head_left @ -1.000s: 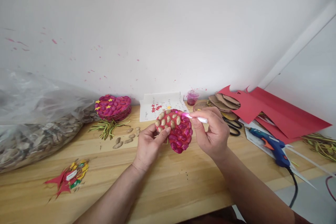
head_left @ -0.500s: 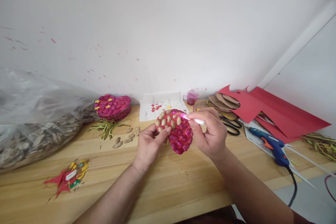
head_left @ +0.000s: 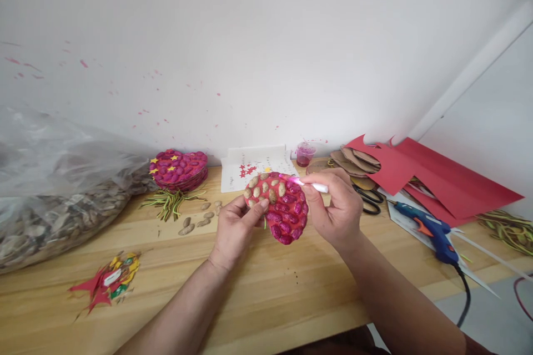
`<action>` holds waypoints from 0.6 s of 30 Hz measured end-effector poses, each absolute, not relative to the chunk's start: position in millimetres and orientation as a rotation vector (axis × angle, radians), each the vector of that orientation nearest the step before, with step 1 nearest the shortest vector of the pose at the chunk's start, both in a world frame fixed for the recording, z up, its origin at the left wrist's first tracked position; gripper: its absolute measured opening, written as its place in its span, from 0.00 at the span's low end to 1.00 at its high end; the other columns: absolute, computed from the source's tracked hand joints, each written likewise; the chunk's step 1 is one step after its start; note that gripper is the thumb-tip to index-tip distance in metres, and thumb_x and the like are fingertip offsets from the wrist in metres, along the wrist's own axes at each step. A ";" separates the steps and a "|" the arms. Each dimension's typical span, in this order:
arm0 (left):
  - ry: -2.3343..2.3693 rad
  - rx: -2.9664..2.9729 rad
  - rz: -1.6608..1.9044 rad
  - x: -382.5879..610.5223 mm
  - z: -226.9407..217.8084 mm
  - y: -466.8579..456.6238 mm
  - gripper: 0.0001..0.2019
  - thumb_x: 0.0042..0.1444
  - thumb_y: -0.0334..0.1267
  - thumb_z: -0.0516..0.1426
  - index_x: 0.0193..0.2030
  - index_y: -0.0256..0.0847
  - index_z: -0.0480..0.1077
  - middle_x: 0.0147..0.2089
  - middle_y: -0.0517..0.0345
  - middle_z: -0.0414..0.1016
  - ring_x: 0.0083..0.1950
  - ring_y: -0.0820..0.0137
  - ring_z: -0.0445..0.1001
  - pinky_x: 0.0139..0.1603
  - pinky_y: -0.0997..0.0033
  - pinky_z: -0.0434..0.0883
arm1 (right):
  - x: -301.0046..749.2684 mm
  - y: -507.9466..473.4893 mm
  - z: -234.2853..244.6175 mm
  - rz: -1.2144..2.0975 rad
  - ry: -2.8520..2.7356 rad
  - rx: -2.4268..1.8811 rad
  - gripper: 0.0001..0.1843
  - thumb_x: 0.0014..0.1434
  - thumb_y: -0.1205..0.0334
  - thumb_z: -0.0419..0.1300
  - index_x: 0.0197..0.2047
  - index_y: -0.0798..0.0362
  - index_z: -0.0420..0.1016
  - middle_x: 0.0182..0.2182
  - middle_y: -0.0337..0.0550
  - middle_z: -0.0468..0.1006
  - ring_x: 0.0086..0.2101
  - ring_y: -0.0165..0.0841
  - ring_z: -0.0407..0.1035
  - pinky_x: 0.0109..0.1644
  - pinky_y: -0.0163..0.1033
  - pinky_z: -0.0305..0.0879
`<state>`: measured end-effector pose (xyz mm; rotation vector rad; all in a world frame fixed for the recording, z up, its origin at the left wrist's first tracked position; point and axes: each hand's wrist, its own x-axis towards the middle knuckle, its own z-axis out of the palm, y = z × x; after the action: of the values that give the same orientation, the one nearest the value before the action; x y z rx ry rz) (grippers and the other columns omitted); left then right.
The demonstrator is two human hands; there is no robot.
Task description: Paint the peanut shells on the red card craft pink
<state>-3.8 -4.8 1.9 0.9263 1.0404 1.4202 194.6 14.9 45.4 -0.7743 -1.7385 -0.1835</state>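
Note:
My left hand [head_left: 235,230] grips the lower left edge of a red heart-shaped card [head_left: 278,206] covered with peanut shells, held tilted above the wooden table [head_left: 258,283]. The shells at its upper left are bare tan; the others are painted glittery pink. My right hand [head_left: 335,208] pinches a thin white brush [head_left: 313,186], its pink tip touching the card's upper right part.
A stack of finished pink hearts [head_left: 179,169] with yellow stars lies at the back left, loose peanut shells [head_left: 200,219] in front. A big plastic bag of shells [head_left: 54,199] fills the left. Small paint cup [head_left: 305,154], scissors [head_left: 370,199], blue glue gun [head_left: 431,233] and red paper [head_left: 441,177] lie right.
The brush tip has shifted slightly over the card's upper right edge and my right hand moved a little right; the card stays in my left hand.

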 end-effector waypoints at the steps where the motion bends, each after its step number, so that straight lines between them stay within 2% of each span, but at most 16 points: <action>1: 1.042 0.916 1.421 -3.5 2.4 -5.0 0.20 0.46 0.51 0.75 0.36 0.35 0.82 0.33 0.54 0.81 0.30 0.71 0.73 0.31 0.73 0.72 | 194.9 15.1 45.4 -0.189 -1.733 -0.779 0.10 0.64 0.71 0.65 0.47 0.48 0.79 0.37 0.41 0.84 0.40 0.37 0.75 0.47 0.46 0.72; 18: 1.030 0.872 1.412 -1.8 4.3 -5.5 0.22 0.44 0.51 0.76 0.36 0.35 0.82 0.32 0.55 0.80 0.30 0.70 0.73 0.31 0.72 0.72 | 194.1 14.7 46.9 -0.201 -1.732 -0.805 0.08 0.66 0.69 0.63 0.46 0.48 0.80 0.37 0.41 0.85 0.39 0.37 0.76 0.47 0.46 0.72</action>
<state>-1.8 -5.5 4.3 0.8720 1.0297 1.4118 194.1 14.7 46.9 -0.8046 -1.7323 -0.2014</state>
